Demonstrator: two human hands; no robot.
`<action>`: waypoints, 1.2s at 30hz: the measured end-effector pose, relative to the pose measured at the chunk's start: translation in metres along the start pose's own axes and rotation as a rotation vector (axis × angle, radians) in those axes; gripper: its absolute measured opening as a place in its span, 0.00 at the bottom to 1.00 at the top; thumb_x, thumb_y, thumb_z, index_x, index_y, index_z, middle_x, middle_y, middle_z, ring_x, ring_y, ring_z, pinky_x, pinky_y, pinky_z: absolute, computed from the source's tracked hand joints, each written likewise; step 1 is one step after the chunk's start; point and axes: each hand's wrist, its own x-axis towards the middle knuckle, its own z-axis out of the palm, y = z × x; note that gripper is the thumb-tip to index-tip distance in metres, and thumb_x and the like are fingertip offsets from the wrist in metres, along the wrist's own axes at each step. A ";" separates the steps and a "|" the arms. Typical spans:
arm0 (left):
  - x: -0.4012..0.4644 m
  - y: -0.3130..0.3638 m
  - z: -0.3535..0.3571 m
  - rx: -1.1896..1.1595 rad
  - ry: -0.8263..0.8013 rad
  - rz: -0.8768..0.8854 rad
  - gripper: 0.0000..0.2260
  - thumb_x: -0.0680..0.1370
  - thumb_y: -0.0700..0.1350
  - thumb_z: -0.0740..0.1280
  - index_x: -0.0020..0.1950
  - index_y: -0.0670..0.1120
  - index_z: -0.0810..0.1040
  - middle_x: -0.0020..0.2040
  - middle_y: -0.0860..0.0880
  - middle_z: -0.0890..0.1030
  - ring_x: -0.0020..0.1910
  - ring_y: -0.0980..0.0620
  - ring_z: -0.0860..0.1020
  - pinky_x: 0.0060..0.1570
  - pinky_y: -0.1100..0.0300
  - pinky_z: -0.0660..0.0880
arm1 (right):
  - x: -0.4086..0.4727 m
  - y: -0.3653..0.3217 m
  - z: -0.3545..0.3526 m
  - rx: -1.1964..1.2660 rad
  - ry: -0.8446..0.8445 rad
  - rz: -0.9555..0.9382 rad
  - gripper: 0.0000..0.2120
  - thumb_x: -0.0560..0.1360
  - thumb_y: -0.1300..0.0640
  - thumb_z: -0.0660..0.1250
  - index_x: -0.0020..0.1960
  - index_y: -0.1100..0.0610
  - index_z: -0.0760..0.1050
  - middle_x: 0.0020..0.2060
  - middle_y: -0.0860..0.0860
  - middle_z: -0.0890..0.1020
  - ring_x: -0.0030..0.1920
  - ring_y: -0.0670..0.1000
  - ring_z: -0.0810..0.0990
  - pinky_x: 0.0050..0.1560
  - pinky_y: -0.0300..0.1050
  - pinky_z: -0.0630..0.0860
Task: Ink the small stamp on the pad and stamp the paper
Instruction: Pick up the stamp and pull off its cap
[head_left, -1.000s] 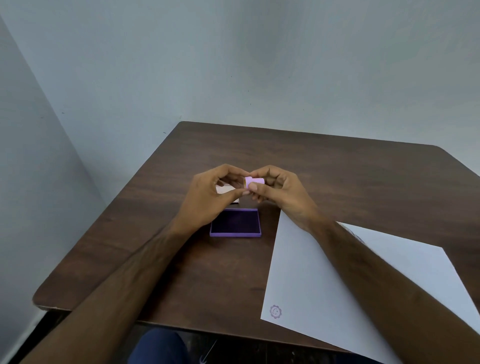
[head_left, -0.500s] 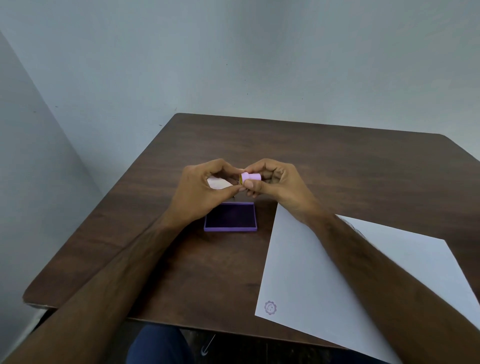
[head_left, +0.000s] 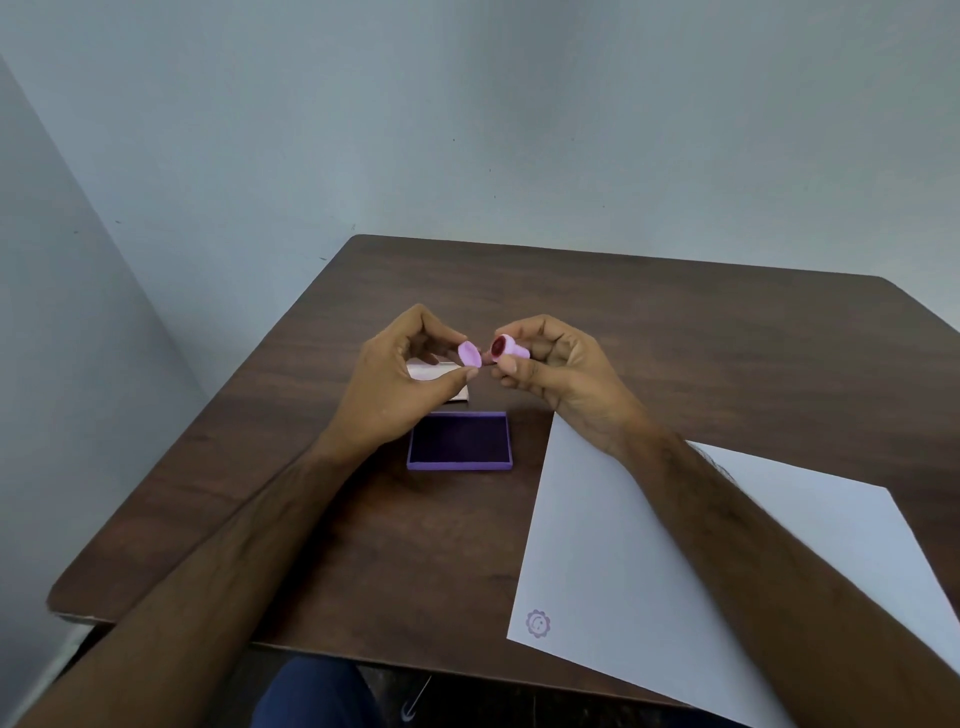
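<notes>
My right hand (head_left: 561, 379) pinches a small pink stamp (head_left: 509, 349) above the table, its dark red face turned left. My left hand (head_left: 400, 384) holds the stamp's pink cap (head_left: 469, 354) between thumb and fingers, a short gap away from the stamp. Below both hands the open purple ink pad (head_left: 460, 441) lies flat on the table. A white sheet of paper (head_left: 675, 561) lies to the right, partly under my right forearm, with one purple flower print (head_left: 537, 623) near its front left corner.
The brown wooden table (head_left: 675, 332) stands in a corner of grey walls. A pale flat lid or box (head_left: 447, 387) lies behind the ink pad, mostly hidden by my left hand. The paper's front edge overhangs the table's front edge.
The cap has come off the stamp: my hands were together on the capped stamp, and now the left holds the cap apart and the stamp's dark face shows.
</notes>
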 end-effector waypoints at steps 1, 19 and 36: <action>0.000 -0.001 0.000 -0.017 0.001 -0.013 0.11 0.74 0.43 0.78 0.51 0.44 0.79 0.49 0.51 0.86 0.48 0.50 0.83 0.50 0.56 0.81 | 0.000 0.000 -0.001 0.048 0.007 0.007 0.15 0.74 0.64 0.72 0.59 0.64 0.77 0.53 0.63 0.84 0.50 0.56 0.84 0.54 0.47 0.81; 0.047 -0.011 0.019 0.510 -0.439 -0.114 0.12 0.79 0.46 0.71 0.62 0.56 0.82 0.61 0.59 0.83 0.66 0.55 0.76 0.72 0.42 0.61 | 0.006 0.002 -0.018 0.168 0.384 0.010 0.06 0.75 0.57 0.73 0.51 0.50 0.82 0.48 0.47 0.85 0.50 0.49 0.75 0.47 0.42 0.73; 0.025 -0.004 0.006 0.348 -0.275 0.026 0.12 0.80 0.51 0.69 0.63 0.59 0.79 0.58 0.59 0.79 0.58 0.56 0.77 0.67 0.64 0.61 | 0.006 0.003 -0.022 0.071 0.347 0.004 0.08 0.76 0.56 0.72 0.55 0.53 0.82 0.49 0.50 0.85 0.49 0.50 0.79 0.51 0.47 0.76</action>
